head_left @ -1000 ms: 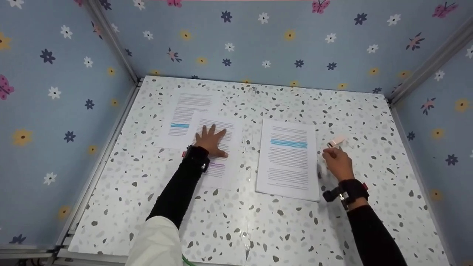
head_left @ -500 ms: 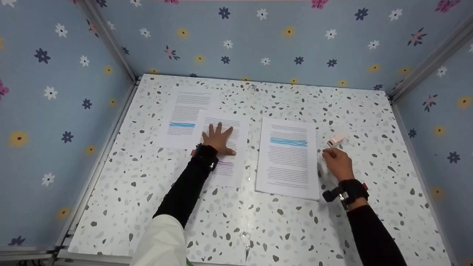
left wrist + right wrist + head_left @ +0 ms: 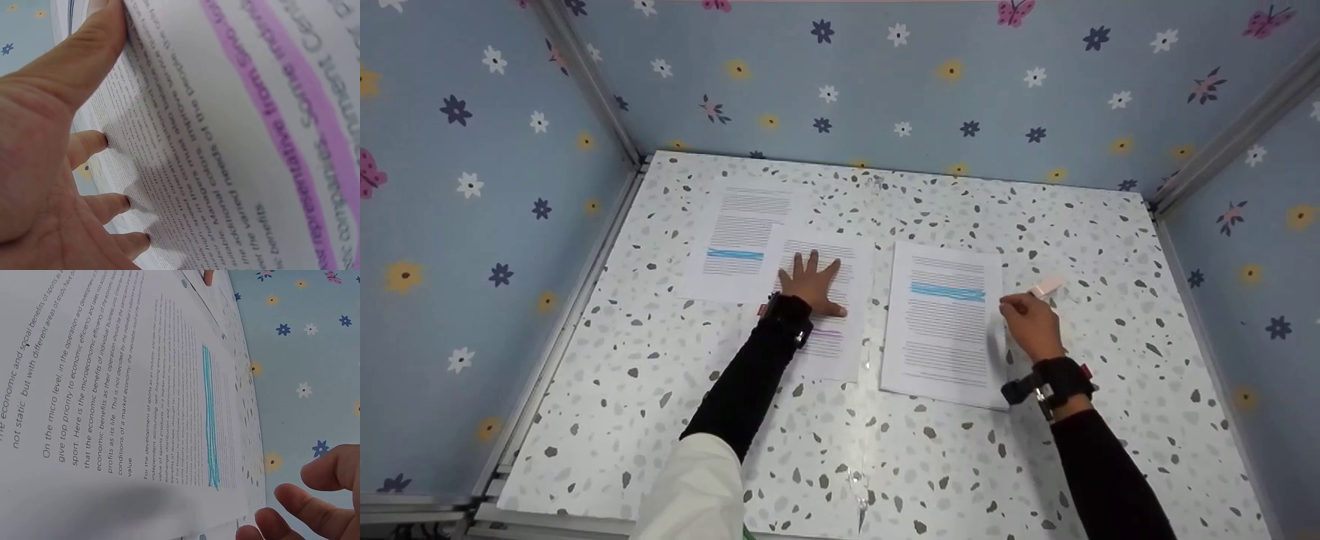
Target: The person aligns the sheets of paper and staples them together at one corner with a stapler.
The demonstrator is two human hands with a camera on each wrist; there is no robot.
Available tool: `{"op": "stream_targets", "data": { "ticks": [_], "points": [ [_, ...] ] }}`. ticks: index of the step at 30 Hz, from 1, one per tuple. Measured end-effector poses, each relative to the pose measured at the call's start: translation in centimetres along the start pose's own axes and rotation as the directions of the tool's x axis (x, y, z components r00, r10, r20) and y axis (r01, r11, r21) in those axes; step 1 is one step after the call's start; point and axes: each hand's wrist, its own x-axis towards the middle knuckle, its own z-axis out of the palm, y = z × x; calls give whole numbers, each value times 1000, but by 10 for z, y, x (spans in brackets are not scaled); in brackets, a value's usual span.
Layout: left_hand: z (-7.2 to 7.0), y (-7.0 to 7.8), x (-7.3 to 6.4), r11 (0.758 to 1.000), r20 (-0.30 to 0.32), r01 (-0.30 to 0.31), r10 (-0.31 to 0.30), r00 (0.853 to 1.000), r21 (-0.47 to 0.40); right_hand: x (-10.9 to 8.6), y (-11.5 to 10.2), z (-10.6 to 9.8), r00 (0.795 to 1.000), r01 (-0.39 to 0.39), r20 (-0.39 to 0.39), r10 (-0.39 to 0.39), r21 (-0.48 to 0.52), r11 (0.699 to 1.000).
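left hand (image 3: pixel 811 288) splayed flat on purple-marked sheet (image 3: pixel 840 348), centre frame; right hand (image 3: pixel 1033 326) loosely curled, empty, centre right; sideways drag could crease it

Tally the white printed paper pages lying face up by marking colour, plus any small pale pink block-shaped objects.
Blue-marked white printed pages: 2 (back-left page, right page)
Purple-marked white printed page: 1
Small pale pink block-shaped object: 1
Total: 4
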Motion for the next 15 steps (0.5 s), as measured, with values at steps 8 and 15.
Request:
{"op": "stream_targets", "data": {
  "ticks": [8,15],
  "points": [
    [-3,11,-4,1000,0,4,-4,1000,6,-2,0,4,1000,7,-3,-7,-9,1000],
    [-2,10,-5,999,-10,-1,1,1000,-47,-1,-7,8,1000,6,5,-6,-7,1000]
  ]
}}
